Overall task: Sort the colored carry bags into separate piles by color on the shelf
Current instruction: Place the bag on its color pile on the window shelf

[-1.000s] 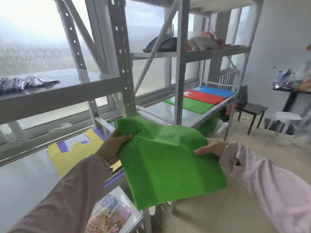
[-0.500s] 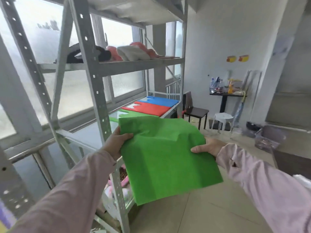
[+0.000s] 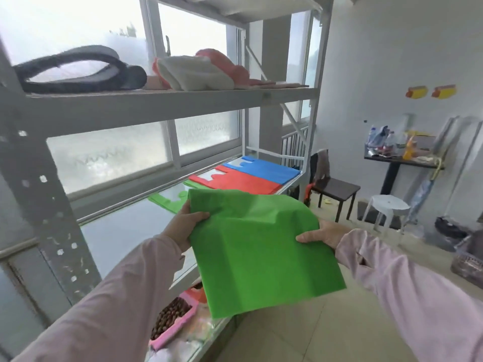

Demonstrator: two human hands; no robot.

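A flat green carry bag (image 3: 258, 252) is stretched between both my hands in front of the metal shelf (image 3: 136, 231). My left hand (image 3: 184, 226) grips its left edge and my right hand (image 3: 322, 235) grips its right edge. Farther along the shelf lie three piles side by side: a green bag pile (image 3: 167, 201), mostly hidden behind the held bag, then a red bag pile (image 3: 240, 181), then a blue bag pile (image 3: 266, 169) at the far end.
An upright shelf post (image 3: 52, 205) stands at the left. The upper shelf holds a dark pillow (image 3: 78, 71) and folded cloths (image 3: 193, 74). Below sits a pink tray (image 3: 172, 320). A dark stool (image 3: 337, 190) and a white stool (image 3: 389, 206) stand beyond.
My view has swung right along the shelf, away from the yellow and purple bags. The sorted green, red and blue piles are now closer. Both hands still hold the green bag.
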